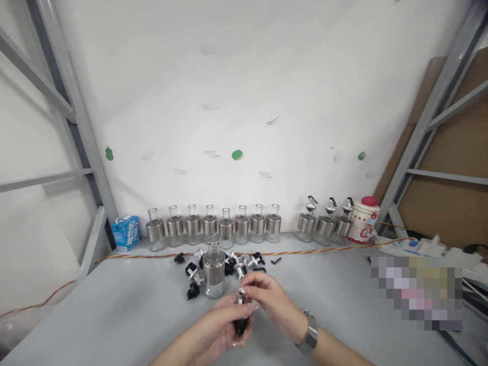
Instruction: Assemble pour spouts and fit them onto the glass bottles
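At far left, a blue, box-shaped drink carton (126, 233) is being stood on the grey, flat-topped table (125, 305); contents not visible. Next, a row of eight clear-glass, steel-sleeved bottles (156, 232) is being lined up by the wall, necks uncapped, no filling being made out. In front, loose black-and-silver, plastic-and-metal pourer parts (193, 273) are being left scattered around a nearer clear-glass, steel-banded bottle (214, 272), standing upright, also uncapped, nothing seen inside.

Near edge, centre: a small black-and-silver pourer (240, 327) is being grasped upright in the left hand (229, 323), black end down; its silver tip is being pinched by the right hand (269, 297). Apparently the tip is being fitted or adjusted; a firm left grip and fine right fingertip control are likely being called for.

Further right, three steel-sleeved glass bottles with black-and-silver spouts (307, 226) are being kept beside a white, red-lidded, rounded jar (363, 221); jar contents hidden.
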`<state>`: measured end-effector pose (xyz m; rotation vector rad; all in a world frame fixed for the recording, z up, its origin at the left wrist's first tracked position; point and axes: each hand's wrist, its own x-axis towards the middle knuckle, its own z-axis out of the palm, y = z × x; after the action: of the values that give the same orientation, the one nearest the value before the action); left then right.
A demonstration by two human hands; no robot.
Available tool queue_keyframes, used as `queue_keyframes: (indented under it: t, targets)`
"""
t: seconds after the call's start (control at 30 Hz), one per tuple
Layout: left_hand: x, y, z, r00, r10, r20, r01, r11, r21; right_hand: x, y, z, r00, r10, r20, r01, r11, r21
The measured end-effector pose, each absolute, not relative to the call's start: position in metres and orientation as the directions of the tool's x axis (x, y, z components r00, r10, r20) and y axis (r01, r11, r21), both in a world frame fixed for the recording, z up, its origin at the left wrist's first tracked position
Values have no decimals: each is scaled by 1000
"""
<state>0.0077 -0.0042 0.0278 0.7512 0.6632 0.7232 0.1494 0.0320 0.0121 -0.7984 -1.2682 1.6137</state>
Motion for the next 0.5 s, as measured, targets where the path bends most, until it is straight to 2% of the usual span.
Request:
queue_keyframes:
  t: [0.2, 0.5]
  targets:
    - [7, -3, 25, 593, 772, -227, -346, 499, 795, 147, 31, 14, -422, 906, 38, -320, -109, -941]
    - [7, -2, 24, 588, 773, -237, -336, 501, 798, 148, 31, 13, -404, 911, 82, -317, -55, -947]
